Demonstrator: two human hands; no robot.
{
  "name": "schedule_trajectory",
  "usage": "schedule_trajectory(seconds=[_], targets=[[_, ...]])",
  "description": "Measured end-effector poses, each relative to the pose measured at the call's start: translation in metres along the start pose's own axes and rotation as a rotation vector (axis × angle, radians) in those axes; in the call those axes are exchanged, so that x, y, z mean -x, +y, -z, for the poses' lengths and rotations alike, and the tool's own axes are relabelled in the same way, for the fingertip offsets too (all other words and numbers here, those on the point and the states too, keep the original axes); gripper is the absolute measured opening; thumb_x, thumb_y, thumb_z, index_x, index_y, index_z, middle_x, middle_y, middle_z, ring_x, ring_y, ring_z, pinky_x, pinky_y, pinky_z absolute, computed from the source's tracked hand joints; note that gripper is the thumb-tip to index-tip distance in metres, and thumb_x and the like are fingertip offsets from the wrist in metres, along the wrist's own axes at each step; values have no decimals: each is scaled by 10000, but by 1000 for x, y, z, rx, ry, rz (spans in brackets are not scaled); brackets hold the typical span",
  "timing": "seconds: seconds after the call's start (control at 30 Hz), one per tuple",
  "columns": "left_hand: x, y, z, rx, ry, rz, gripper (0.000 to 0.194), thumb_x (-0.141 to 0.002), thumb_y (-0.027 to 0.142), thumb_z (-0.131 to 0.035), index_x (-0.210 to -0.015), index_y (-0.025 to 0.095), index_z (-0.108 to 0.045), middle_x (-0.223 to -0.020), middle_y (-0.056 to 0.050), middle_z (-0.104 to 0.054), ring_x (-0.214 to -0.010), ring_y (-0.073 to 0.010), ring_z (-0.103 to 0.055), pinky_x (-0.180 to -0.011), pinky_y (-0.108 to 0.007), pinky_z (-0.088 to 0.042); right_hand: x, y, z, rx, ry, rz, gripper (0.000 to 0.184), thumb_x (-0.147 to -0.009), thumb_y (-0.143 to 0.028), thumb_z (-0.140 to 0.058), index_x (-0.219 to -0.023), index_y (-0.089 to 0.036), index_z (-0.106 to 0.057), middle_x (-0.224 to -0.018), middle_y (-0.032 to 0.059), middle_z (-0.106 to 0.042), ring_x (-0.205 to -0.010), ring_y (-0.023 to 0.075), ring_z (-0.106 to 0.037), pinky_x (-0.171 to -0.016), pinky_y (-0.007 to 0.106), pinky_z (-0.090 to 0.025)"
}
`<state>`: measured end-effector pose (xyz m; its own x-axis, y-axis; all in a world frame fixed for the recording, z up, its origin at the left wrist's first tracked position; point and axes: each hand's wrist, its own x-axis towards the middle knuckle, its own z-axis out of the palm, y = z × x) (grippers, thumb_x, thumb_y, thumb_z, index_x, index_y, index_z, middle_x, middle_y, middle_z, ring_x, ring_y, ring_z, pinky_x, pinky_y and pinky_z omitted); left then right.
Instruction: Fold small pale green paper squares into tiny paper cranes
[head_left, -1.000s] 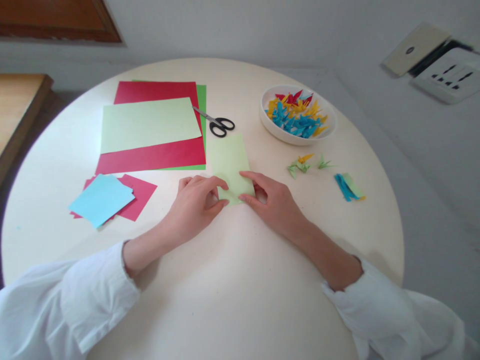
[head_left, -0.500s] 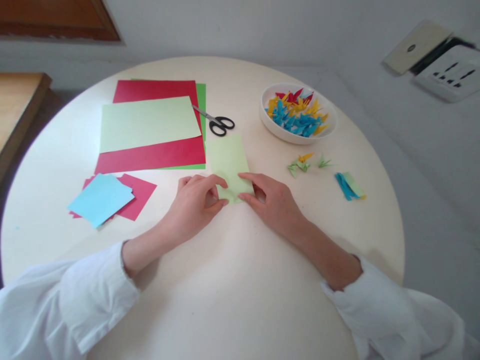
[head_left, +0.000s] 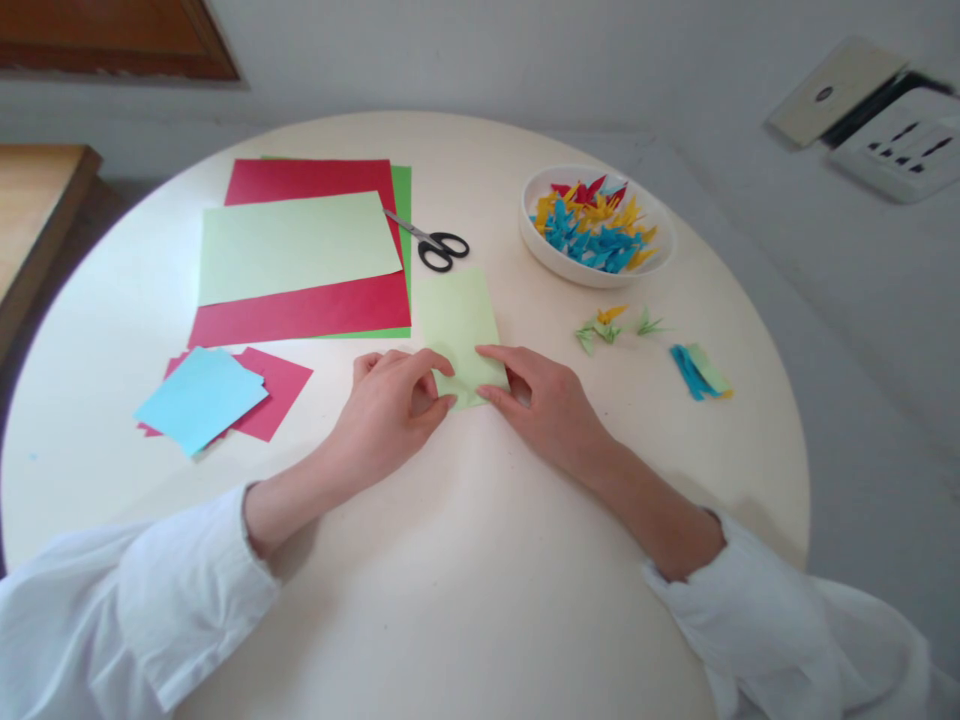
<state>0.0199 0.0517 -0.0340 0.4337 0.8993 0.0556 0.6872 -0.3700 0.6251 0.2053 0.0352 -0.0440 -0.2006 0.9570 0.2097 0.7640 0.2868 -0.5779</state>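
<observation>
At the frame's centre, the paper (head_left: pixel 457 312) was grasped, it seemed, low down by fingers of the left hand (head_left: pixel 390 408) and the right hand (head_left: pixel 551 398); above, scissors (head_left: pixel 430 240) were seen.

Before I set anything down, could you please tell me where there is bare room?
Widest is the stretch of table between the forearms, on the near side of the narrow pale green paper. A smaller patch lies between the scissors and the white bowl. The left side is crowded by large sheets and small squares.
</observation>
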Motion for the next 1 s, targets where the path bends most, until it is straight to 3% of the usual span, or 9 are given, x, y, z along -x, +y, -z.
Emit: schedule_trajectory(seconds=[0.33,0.77,1.0], targets=[[-1,0,-2,-25,2,-5,129,-779,240,-564,-907,222,-556,-660,40,-559,-787,-175,-541,-843,-369,-291,0,-3,0,-115,3,-31,373,-750,-213,-618,-1122,-201,-609,-1009,58,-678,-719,155,-595,-730,310,-495],[0,-2,-2,-63,26,-10,91,-777,252,-583,-867,243,-589,-720,8,-573,-891,-214,-485,-865,-409,-271,-1,-2,-1,-67,-6,-46,364,-743,-203,-634,-1106,-205,-623,-999,63,-682,-776,174,-614,-763,327,-486],[3,-1,-2,-112,86,-23,145,-782,269,-590,-921,249,-627,-1031,-65,-477,-1013,-251,-431,-892,-443,-299,-1,-3,-2,-79,-6,-50,360,-755,-207,-619,-1114,-222,-617,-985,54,-679,-773,169,-613,-766,334,-483]])
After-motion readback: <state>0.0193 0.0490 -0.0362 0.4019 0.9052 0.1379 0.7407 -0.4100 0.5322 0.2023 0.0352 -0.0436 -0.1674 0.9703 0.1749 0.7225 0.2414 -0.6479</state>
